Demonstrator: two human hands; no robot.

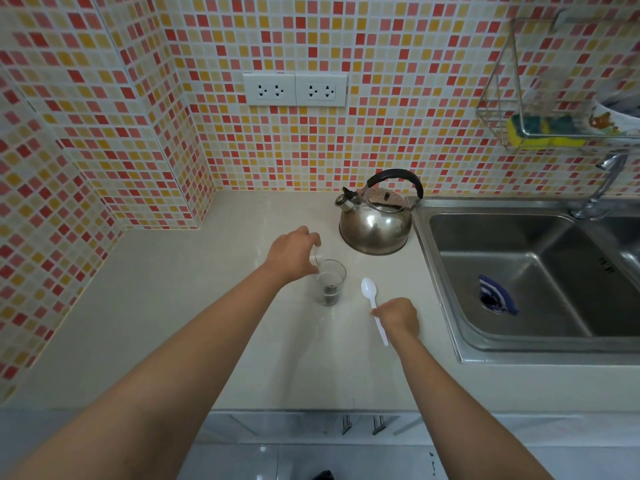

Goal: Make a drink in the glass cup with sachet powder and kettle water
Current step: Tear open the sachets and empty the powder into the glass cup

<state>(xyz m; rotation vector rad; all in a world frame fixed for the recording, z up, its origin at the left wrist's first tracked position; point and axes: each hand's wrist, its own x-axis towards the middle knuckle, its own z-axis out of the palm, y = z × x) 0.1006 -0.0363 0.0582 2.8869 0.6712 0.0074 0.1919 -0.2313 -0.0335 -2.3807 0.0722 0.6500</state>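
A small glass cup (pixel 329 284) stands on the pale countertop (pixel 194 306) with dark powder at its bottom. My left hand (pixel 291 252) hovers just above and left of the cup, pinching a small clear sachet (pixel 317 252) tilted over the rim. My right hand (pixel 398 315) grips the handle of a white plastic spoon (pixel 371 296) that lies on the counter to the right of the cup. A steel whistling kettle (pixel 375 225) with a black handle sits behind the cup, lid on.
A steel sink (pixel 519 271) with a blue strainer item lies to the right, its faucet (pixel 604 188) at the back. A wire rack (pixel 540 129) with a sponge hangs on the tiled wall. Wall sockets (pixel 294 89) sit above the counter.
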